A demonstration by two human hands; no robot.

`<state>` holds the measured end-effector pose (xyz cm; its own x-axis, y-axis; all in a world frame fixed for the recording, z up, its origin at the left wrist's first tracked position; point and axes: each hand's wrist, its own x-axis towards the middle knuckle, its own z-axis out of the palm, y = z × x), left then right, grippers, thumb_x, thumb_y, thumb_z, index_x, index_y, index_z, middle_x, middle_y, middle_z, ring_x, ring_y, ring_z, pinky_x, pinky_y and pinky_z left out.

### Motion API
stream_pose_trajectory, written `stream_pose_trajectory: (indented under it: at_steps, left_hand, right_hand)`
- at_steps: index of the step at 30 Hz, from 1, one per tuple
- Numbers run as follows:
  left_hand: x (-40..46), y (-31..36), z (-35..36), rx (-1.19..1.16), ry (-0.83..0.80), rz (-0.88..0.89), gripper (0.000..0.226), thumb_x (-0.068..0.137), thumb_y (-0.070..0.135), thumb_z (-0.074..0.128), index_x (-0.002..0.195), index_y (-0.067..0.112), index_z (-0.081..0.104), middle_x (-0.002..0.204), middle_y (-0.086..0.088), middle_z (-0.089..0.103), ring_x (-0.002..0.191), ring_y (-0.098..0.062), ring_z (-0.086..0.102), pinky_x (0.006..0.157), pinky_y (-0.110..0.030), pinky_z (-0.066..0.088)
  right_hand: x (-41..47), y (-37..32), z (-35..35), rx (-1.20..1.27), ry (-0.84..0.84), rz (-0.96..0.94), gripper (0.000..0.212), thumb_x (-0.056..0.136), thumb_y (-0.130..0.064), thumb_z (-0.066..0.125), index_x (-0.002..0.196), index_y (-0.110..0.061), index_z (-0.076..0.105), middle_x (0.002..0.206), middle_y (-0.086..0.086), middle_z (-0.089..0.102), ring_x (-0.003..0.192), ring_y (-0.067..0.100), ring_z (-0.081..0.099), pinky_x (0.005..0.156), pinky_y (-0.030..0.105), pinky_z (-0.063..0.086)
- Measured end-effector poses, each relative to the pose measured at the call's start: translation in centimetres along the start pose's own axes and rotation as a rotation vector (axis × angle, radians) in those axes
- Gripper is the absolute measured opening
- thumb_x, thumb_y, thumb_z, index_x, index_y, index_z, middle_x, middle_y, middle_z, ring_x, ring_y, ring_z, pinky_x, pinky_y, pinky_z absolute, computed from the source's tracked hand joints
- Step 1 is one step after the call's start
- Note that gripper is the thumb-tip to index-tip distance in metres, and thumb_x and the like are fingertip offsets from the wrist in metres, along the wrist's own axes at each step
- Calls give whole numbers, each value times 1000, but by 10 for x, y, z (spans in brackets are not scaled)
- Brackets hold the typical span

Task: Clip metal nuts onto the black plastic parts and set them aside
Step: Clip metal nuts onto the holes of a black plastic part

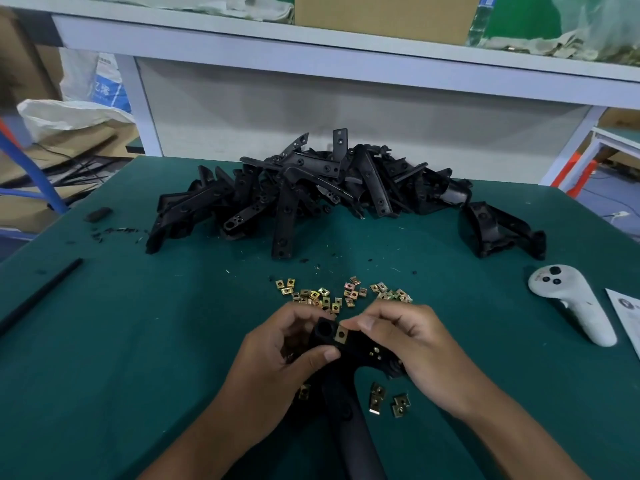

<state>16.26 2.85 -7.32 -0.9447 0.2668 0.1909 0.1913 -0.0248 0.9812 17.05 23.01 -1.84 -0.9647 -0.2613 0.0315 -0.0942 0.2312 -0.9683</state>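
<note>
Your table [138, 341] is covered in plain dark teal. On it, far from you, sits a black pile of plastic parts [301, 188]; nearer you, brass-gold nuts [332, 294]; at its right edge, a pale grey controller [571, 303] with black buttons.

Your left hand [277, 355] and right hand [408, 344]: forearms converging, fingers curled, thumbs forward, both gripping, fingertips nearly meeting.

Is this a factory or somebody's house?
Probably a factory or workshop bench. A big pile of black plastic parts lies on a green work mat, with loose metal nuts nearby and cardboard boxes on the shelf above.
</note>
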Motion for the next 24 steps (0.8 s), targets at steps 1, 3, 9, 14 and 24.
stream_pose_trajectory:
  at_steps: [1, 3, 9, 14, 24]
  left_hand:
    - [0, 0, 0, 1, -24, -3, 26, 77, 41, 77, 101, 37, 69, 96, 4, 73, 89, -11, 69, 78, -21, 55]
    - [0, 2, 0, -33, -68, -10, 23, 80, 39, 75, 101, 38, 68, 96, 6, 71, 90, -9, 67, 79, -20, 54]
    - [2, 4, -4, -88, -67, -68, 27, 90, 29, 68, 114, 41, 67, 105, 8, 71, 98, -11, 66, 82, -22, 54]
    - [1, 5, -5, -141, -75, -85, 29, 91, 29, 67, 119, 37, 67, 113, 4, 71, 105, -15, 68, 85, -23, 55]
    - [1, 5, -6, -64, -66, -106, 37, 82, 51, 70, 117, 39, 65, 97, 13, 68, 75, -23, 61, 70, -25, 55]
  right_hand:
    - [1, 1, -1, 11, -21, 25, 23, 98, -37, 57, 89, -28, 77, 96, -2, 77, 84, 6, 71, 72, 16, 51]
    - [3, 5, -2, 163, -63, 127, 24, 102, -29, 50, 96, -21, 72, 99, 0, 75, 92, 15, 71, 77, 22, 53]
    - [18, 16, -18, 958, 59, 387, 43, 89, 23, 28, 116, 0, 51, 92, 17, 72, 80, 23, 73, 62, 31, 61]
    - [20, 23, -24, 969, 94, 394, 42, 92, 15, 47, 132, 7, 54, 125, 29, 67, 115, 32, 69, 84, 31, 62]
    - [19, 27, -21, 788, 118, 392, 20, 85, -15, 67, 102, -7, 72, 91, 8, 74, 60, 7, 60, 51, 19, 51]
